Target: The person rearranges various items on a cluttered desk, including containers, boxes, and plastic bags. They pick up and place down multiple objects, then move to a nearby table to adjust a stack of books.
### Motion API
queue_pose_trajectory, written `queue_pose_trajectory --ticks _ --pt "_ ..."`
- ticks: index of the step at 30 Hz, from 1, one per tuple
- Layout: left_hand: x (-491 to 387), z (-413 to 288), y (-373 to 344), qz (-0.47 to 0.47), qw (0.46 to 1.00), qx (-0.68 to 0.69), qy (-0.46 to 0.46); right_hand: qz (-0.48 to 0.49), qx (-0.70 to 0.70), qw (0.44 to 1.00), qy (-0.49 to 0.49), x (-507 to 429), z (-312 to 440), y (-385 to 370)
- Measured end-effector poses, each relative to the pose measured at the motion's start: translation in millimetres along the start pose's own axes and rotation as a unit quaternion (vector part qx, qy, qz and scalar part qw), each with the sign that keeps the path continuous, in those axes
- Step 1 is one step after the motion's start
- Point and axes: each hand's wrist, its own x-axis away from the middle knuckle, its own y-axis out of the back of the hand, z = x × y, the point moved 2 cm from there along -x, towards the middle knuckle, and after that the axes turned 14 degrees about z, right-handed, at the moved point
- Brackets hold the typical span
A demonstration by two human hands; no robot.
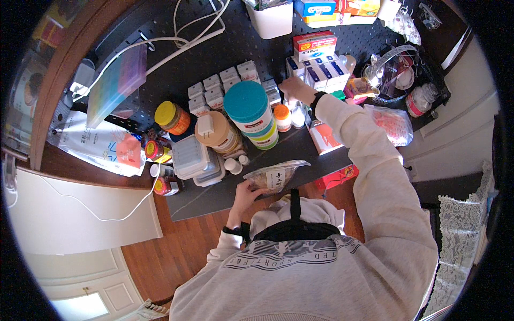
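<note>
My left hand grips the lower left edge of a clear plastic bag with brownish contents and a white label that bears writing. The bag lies over the front edge of the dark counter. Farther back, my right hand reaches between a stack of small white boxes and a group of white and blue medicine boxes. Its fingers point down, and whether they hold anything is hidden. Just below it stand a white bottle with an orange lid and a smaller white bottle.
A large tub with a teal lid stands mid-counter, beside a jar with a beige lid. Clear plastic containers and a yellow-lidded jar are to the left. At right sit a wire basket and a bag of pink contents.
</note>
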Motion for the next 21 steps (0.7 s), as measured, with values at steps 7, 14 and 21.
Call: queue_pose_trajectory --ticks 7,14,21 --pt "0.2 -2.6 -0.9 0.008 0.996 -0.086 -0.013 -0.022 -0.093 0.995 -0.007 14.5 0.0 1.7" --pt "-2.5 -3.8 -6.2 0.018 0.998 -0.055 -0.015 -0.169 -0.157 0.972 -0.042 11.4 3.9 10.4" --pt "0.9 7.9 -6.7 0.009 0.999 -0.049 -0.001 -0.202 -0.305 0.921 -0.137 -26.1 16.5 9.1"
